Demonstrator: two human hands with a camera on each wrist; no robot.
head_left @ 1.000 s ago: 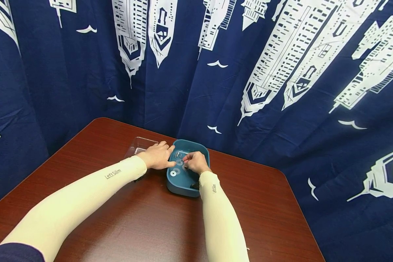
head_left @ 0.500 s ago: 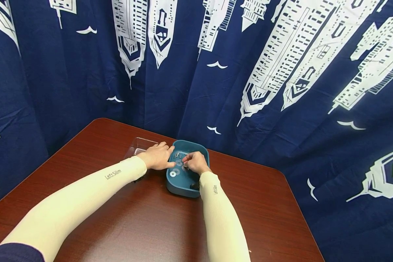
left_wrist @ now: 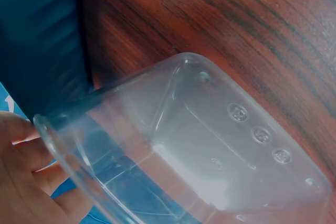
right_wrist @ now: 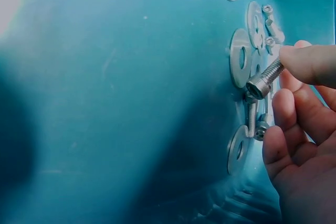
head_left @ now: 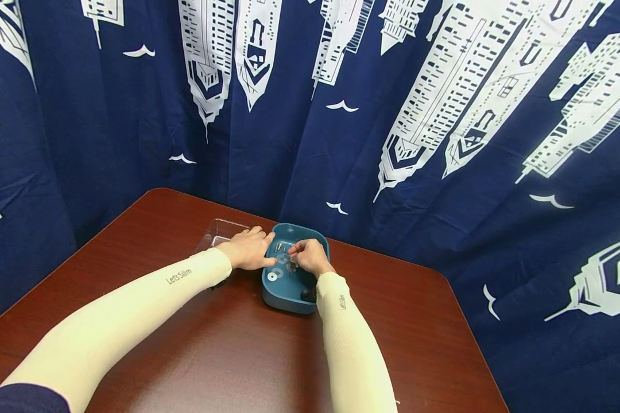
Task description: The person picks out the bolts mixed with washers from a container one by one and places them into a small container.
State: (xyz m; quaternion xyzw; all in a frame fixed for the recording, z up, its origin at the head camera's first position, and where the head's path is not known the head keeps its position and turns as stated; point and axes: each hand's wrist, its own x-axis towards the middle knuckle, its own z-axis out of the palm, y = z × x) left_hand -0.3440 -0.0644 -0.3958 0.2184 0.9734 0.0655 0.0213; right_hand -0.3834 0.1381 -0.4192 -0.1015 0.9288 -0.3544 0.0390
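Clear box [left_wrist: 210, 145]: Set on the wooden table [head_left: 227, 355] at ten o'clock from the blue bin [head_left: 288, 302].
Left hand [head_left: 249, 249]: Laid with outstretched fingers at the bin's rim, toward ten o'clock, just beside the clear box; nothing is seen gripped.
White ring [head_left: 272, 272]: Seen inside the bin, between eight and nine o'clock.
Washers [right_wrist: 235, 59]: Scattered across the bin's floor, with loose bolts [right_wrist: 252, 120] among them.
Held bolt [right_wrist: 265, 78]: Raised near the bin's middle, its head turned toward seven o'clock in the right wrist view.
Right hand [head_left: 312, 256]: Reached into the bin; the held bolt is pinched at the thumb, the opposing finger partly hidden.
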